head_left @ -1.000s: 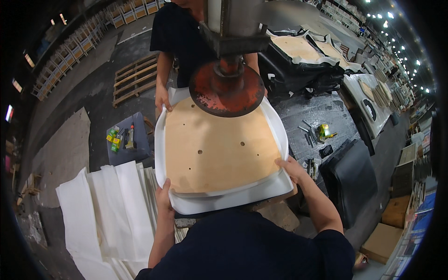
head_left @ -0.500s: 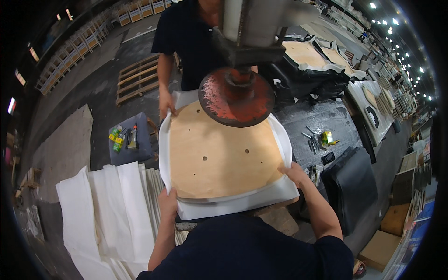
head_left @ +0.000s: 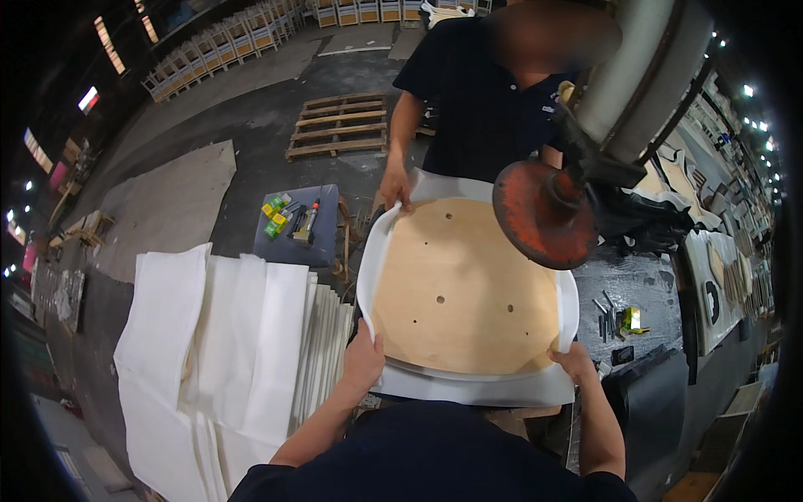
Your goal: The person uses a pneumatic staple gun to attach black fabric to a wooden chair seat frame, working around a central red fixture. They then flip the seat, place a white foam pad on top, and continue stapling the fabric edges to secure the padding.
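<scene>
Mostly beyond grips (head_left: 363,361) (head_left: 575,361): white-rimmed panel (head_left: 473,284)

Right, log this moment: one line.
left hand: gripping white padding, near left; right hand: gripping near right corner; wooden board: on padding; co-worker's hand: far left edge; red disc: above board

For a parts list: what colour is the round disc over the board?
The disc is red with dark patches, best seen in the head view.

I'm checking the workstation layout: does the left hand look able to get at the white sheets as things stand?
Probably yes: the left hand is close beside the white sheets, with nothing visible between them. It would likely have to let go of the padding first.
</scene>
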Motion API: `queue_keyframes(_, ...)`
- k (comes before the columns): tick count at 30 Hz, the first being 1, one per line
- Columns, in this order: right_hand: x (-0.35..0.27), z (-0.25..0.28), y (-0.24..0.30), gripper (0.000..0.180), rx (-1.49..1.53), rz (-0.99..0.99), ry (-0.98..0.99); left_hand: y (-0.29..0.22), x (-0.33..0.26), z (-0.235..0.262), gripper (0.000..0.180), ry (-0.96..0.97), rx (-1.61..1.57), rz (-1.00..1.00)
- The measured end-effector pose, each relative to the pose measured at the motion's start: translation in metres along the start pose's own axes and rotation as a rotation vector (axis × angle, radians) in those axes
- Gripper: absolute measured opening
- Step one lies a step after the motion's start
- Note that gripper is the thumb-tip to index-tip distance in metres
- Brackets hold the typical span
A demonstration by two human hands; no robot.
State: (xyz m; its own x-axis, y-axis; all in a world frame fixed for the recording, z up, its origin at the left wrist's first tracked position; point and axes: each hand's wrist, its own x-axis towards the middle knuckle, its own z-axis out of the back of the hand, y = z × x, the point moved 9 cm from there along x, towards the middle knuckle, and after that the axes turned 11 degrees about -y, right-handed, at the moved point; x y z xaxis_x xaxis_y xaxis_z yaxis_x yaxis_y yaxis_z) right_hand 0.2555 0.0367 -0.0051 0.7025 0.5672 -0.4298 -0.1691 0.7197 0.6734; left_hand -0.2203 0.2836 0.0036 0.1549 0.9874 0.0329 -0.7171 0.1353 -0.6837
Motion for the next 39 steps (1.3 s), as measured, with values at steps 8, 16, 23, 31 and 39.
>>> queue_keyframes(8, 0.004, 0.001, -0.002, 0.045, -0.222, 0.048, 0.023, 0.003, -0.008, -0.005, 0.078, 0.083, 0.029, -0.005)
queue_keyframes(16, 0.034, 0.016, -0.033, 0.07, -0.476, 0.064, -0.136, -0.005, 0.0, -0.01, 0.087, 0.179, 0.021, -0.084)
queue_keyframes(23, 0.027, 0.015, -0.02, 0.093, -0.589, 0.038, -0.15, 0.001, -0.003, -0.014, 0.091, 0.228, 0.082, -0.211)
queue_keyframes(31, 0.02, 0.018, -0.017, 0.087, -0.595, -0.067, -0.076, -0.022, -0.001, -0.003, 0.071, 0.357, 0.303, -0.099)
queue_keyframes(39, 0.014, 0.017, -0.004, 0.085, -0.563, 0.013, -0.065, 0.095, 0.027, 0.029, 0.03, -0.065, -0.591, 0.351)
